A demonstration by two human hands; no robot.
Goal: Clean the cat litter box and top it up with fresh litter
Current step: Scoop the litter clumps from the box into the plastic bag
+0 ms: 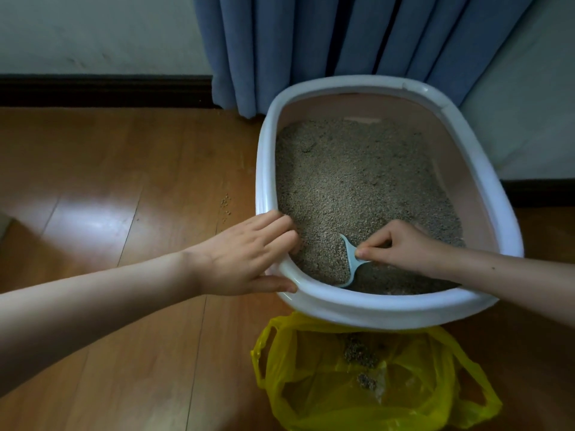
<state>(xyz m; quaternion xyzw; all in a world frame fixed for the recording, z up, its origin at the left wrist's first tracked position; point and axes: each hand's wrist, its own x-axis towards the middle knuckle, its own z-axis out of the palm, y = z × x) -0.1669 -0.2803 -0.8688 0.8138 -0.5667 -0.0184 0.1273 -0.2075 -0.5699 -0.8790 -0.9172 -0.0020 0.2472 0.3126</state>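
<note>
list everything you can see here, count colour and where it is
litter box: one, white rim with pinkish inner walls, on the floor against the curtain
litter: grey-brown granules, filling the box
scoop: one, light blue, dug into the litter at the near end of the box
plastic bag: one, yellow, open on the floor just in front of the box, some clumps of litter inside
spilled granules: a few, brownish, on the floor left of the box
floor: wooden, brown
curtain: blue, behind the box
skirting board: dark, along the pale wall
left hand: grips the near left rim of the box
right hand: pinches the scoop handle
</note>
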